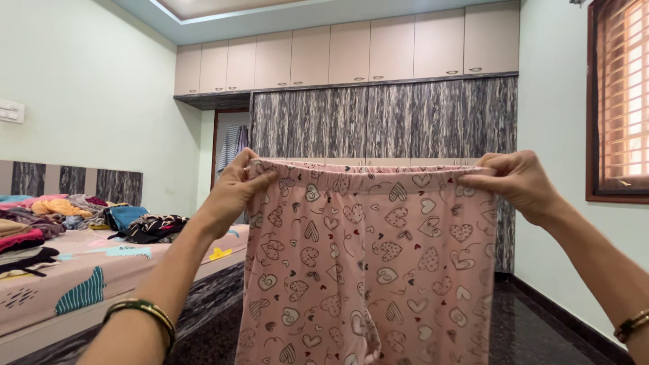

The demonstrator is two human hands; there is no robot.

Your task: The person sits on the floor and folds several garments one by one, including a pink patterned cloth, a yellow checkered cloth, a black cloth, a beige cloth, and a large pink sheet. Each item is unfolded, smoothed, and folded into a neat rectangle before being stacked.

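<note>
Centrally, the left hand (pixel 234 186) and right hand (pixel 517 181) are pinching the pink heart-print pyjama bottoms (pixel 368 270) by the waistband, fingers clamped, letting the fabric hang flat.

Honestly, nothing here counts as a package or a label. No signs or screens anywhere in view either.

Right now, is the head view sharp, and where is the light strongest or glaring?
In the head view the pink heart-print pyjama pants and both hands, left hand and right hand, are sharp; the window at the right is brightest and partly overexposed; the dark glossy floor shows soft reflections; the walls lean outward at the edges, a wide-angle distortion.
</note>
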